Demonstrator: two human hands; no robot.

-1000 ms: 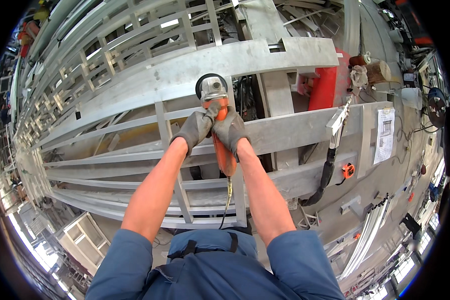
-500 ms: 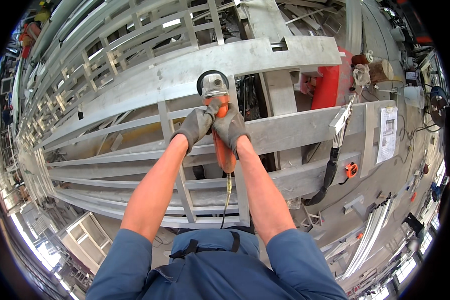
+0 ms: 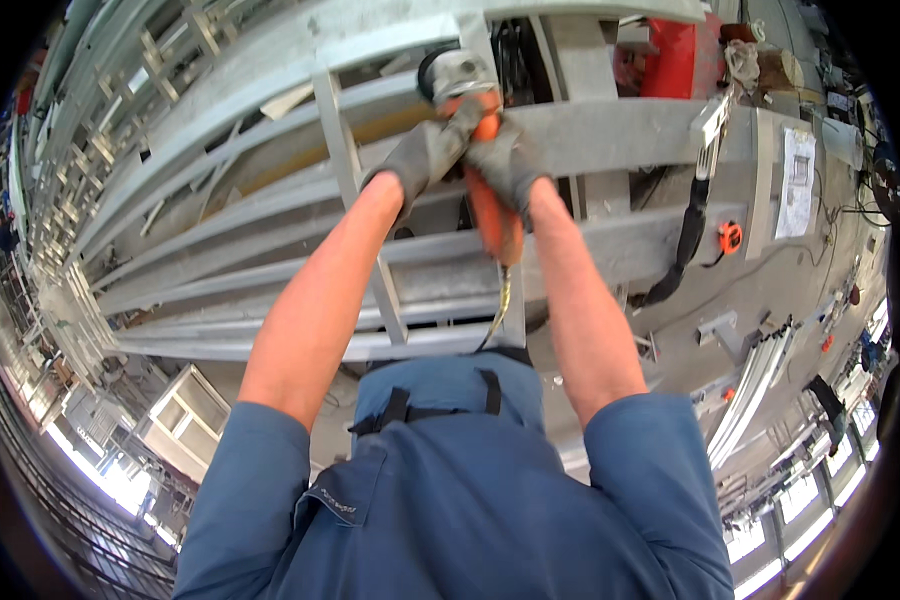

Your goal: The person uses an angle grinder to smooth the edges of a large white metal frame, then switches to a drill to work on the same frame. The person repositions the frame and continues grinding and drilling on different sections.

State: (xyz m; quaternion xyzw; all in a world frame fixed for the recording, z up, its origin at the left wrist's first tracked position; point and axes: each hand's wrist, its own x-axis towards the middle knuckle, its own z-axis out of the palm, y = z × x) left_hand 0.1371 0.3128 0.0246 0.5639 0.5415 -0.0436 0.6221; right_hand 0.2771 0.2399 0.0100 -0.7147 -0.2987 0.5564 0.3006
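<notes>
An orange angle grinder (image 3: pixel 492 215) with a silver head and a dark round disc is held over a pale metal frame (image 3: pixel 342 140). My left hand (image 3: pixel 432 150), in a grey glove, closes round the grinder near its head. Just behind it, my right hand (image 3: pixel 510 165), gloved alike, wraps the orange body. The grinder's disc lies beside a crossbar of the frame; whether it touches the metal I cannot tell. From its rear end a cord (image 3: pixel 500 300) runs down toward my waist. Slight blur softens the tool and gloves.
A welding torch (image 3: pixel 708 150) with a black sleeve lies over the right end of the frame. Close by are an orange tape measure (image 3: pixel 730 237) and a paper drawing (image 3: pixel 796 182). A red metal piece (image 3: pixel 682 60) stands beyond. Pale metal bars (image 3: pixel 750 395) lie at lower right.
The view has shifted, so the frame appears higher in the picture. My hands and the grinder have moved off the far broad beam to the nearer bars, both hands still gripping it.
</notes>
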